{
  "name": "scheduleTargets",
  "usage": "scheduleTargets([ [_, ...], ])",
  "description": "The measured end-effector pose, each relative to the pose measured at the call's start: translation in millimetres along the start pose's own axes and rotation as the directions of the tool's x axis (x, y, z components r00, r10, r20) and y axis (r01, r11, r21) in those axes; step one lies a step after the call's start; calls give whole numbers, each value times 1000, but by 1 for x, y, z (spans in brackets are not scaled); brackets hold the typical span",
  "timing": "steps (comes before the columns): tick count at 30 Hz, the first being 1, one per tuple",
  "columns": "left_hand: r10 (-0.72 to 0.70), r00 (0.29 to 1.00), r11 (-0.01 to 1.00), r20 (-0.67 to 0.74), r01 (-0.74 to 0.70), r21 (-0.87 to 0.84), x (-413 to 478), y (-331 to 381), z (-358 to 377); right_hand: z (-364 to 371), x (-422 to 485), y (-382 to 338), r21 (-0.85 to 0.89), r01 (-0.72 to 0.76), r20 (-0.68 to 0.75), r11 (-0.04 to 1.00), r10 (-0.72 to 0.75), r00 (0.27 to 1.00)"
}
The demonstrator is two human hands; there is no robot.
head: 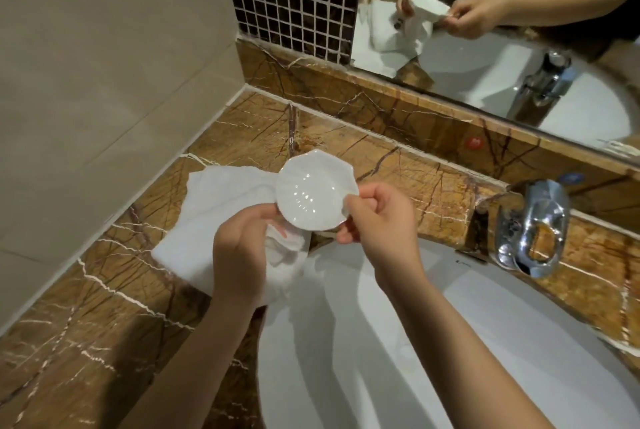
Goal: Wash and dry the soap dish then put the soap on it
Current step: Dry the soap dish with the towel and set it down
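Drying step, by the look of it. Soap dish (317, 194) held above the sink (467, 342) rim, right hand (377, 220) fingers pinching its edge; left hand (242, 255) fingers bunched around the towel (214, 220) beneath. Best to rotate the dish, wiping ridges and underside. No soap visible.

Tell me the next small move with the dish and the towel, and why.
Probably bring the white towel bunched in the left hand up against the soap dish and wipe it. The right hand pinches the dish by its rim above the sink edge, its glossy hollow facing up, and the towel sits just below it. No soap is in view yet.
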State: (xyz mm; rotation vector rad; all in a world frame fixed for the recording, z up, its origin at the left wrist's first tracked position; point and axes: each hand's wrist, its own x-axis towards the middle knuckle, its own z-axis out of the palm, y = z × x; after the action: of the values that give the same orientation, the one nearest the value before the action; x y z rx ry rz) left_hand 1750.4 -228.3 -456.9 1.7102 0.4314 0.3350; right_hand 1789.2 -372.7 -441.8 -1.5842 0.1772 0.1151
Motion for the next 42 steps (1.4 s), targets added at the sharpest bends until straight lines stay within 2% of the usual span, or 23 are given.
scheduleTargets([
  [5,-244,969,951,29,245,-189,8,-7,-5,20,-7,6,-2,-49,47,999,50,998],
  [9,-407,913,860,33,395,-322,16,-9,-9,39,-23,16,153,-96,-53,984,105,993],
  [10,-421,907,856,13,402,-326,18,-9,-9,44,-29,22,201,-158,-73,967,175,982],
  [13,-387,922,876,-3,366,-314,20,-8,-11,61,-48,37,313,-347,-2,884,366,931],
  [15,-393,920,861,9,371,-348,22,-5,-14,71,-51,42,255,-347,-40,902,369,929],
  [17,-418,908,826,31,394,-402,28,-1,-20,74,-51,43,228,-347,-148,910,385,911],
  [20,-412,909,803,67,397,-445,37,6,-32,62,-50,38,392,-375,-251,840,489,835],
  [21,-400,912,804,89,396,-443,38,8,-36,54,-50,33,444,-347,-276,826,495,824],
  [23,-385,915,819,121,400,-412,40,12,-44,33,-50,19,450,-230,-390,863,422,818],
  [26,-362,916,833,174,401,-382,42,18,-53,8,-48,-13,283,-7,-540,959,165,825],
  [29,-263,929,894,258,336,-296,39,25,-54,12,-44,-34,-98,155,-509,983,-184,841],
  [31,-196,928,932,318,277,-233,35,31,-53,26,-40,-42,-326,297,-361,897,-409,838],
  [33,-162,919,955,358,237,-176,33,36,-50,43,-36,-48,-528,426,-167,735,-582,796],
  [35,-129,913,973,386,192,-128,34,38,-48,53,-32,-48,-616,495,8,612,-624,781],
  [38,-96,922,990,376,129,-65,36,37,-48,58,-27,-40,-718,489,213,495,-512,832],
  [40,-90,935,993,343,112,-45,34,35,-46,60,-25,-34,-780,482,288,399,-455,843],
  [42,-116,946,987,304,145,-73,32,32,-43,60,-24,-31,-842,442,299,311,-414,860],
])
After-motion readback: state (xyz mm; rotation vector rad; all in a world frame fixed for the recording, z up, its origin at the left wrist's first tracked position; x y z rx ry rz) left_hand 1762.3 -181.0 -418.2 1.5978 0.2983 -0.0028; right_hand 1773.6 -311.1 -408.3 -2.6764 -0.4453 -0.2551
